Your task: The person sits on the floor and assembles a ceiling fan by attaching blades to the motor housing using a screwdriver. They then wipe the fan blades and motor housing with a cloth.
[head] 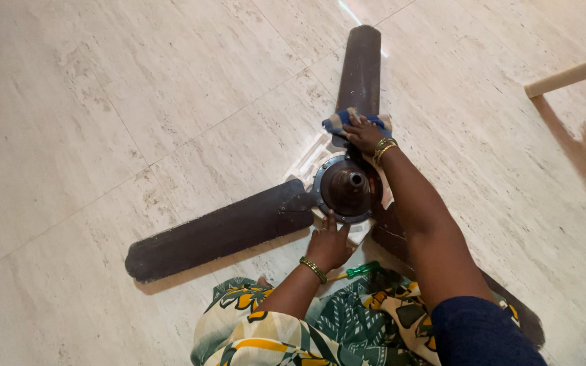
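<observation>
The fan (347, 186) looks heavy and stiff. The left hand (329, 245) lies flat at 6 o'clock, fingers spread wide; the right hand (366, 134) presses a soft cloth (337, 122) at 12 o'clock.

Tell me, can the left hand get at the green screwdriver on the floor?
Probably yes. The left hand rests on the fan hub, and the screwdriver lies just beside its wrist with nothing over the handle; only the tip end is hidden.
</observation>
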